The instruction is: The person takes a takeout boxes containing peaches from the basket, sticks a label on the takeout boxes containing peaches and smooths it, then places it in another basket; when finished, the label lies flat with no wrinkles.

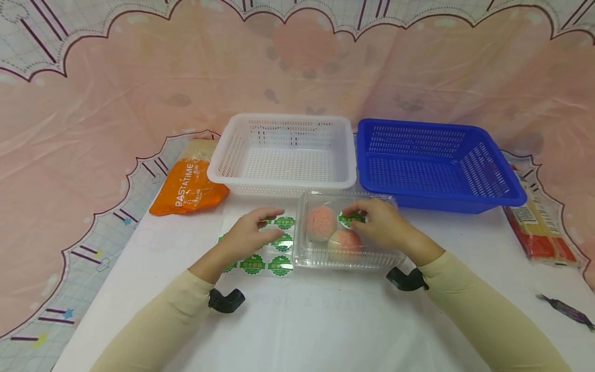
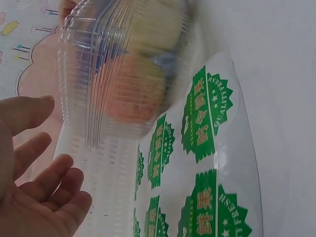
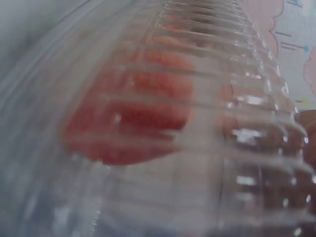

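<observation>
On the white table, just in front of the two baskets, sits the clear clamshell box (image 1: 346,232) with two pinkish round fruits (image 1: 322,222) inside, and I have my right hand (image 1: 378,225) on its lid, fingertips pinching a green sticker (image 1: 349,218) down onto the plastic. My left hand (image 1: 248,235) lies relaxed, holding nothing, hovering over the sticker sheet (image 1: 269,248) just left of the box; the left wrist view shows the fingers loose beside the ribbed wall. To do this well, I judge I should press from one edge of the sticker across, so it lies flat over the ribs, and steady the box with the left hand so it does not slide. Behind stand the white basket (image 1: 283,181) and blue basket (image 1: 506,194); an orange pasta bag (image 1: 188,186) lies far left.
</observation>
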The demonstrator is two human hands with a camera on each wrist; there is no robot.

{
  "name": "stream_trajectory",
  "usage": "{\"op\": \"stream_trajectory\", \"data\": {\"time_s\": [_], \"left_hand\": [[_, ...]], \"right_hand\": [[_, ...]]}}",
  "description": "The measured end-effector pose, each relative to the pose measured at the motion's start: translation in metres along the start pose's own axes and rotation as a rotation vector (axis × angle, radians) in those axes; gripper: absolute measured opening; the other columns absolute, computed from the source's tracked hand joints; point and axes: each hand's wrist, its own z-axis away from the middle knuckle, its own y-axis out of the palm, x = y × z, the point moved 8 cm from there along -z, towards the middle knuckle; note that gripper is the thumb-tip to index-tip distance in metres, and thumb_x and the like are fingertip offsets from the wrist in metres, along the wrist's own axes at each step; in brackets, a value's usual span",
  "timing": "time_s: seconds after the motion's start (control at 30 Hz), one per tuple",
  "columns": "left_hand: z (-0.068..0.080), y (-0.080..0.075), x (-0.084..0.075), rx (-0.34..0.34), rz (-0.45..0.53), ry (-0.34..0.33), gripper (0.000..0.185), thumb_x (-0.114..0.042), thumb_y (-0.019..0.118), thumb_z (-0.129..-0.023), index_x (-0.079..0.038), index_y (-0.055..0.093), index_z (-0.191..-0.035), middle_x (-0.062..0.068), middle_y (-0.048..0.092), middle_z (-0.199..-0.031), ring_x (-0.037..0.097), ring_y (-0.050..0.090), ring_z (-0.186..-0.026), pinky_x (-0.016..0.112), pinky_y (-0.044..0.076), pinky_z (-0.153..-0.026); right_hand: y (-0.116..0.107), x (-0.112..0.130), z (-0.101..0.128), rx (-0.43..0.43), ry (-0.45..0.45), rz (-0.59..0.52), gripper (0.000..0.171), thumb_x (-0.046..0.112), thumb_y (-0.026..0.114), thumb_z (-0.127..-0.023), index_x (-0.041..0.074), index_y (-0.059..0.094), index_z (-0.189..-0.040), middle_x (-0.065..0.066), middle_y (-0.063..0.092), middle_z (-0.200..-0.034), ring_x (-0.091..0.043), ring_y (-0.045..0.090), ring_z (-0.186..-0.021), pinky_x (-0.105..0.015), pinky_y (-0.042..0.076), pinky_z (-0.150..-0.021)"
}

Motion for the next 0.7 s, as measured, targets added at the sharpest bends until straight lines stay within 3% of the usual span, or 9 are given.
{"op": "stream_trajectory", "data": {"time_s": [0.5, 0.7], "left_hand": [[-0.009, 0.02, -0.011, 0.058, 0.074, 0.033, 0.058, -0.021, 0.07, -0.095, -0.003, 0.049, -0.145, 0.017, 0.049, -0.146, 0.033, 0.05, -0.13, 0.046, 0.04, -0.109], [-0.01, 0.025, -0.014, 0.078, 0.095, 0.024, 0.06, -0.023, 0.07, -0.094, -0.006, 0.048, -0.147, 0.014, 0.047, -0.147, 0.033, 0.051, -0.129, 0.046, 0.043, -0.106]], "right_hand": [[0.003, 0.005, -0.001, -0.001, -0.077, -0.014, 0.019, 0.008, 0.068, -0.092, 0.007, 0.075, -0.109, -0.001, 0.072, -0.103, -0.022, 0.061, -0.095, -0.044, 0.051, -0.086], [0.002, 0.002, 0.003, 0.025, -0.063, -0.045, 0.028, 0.015, 0.075, -0.087, 0.008, 0.073, -0.114, -0.001, 0.07, -0.108, -0.023, 0.058, -0.102, -0.045, 0.048, -0.091]]}}
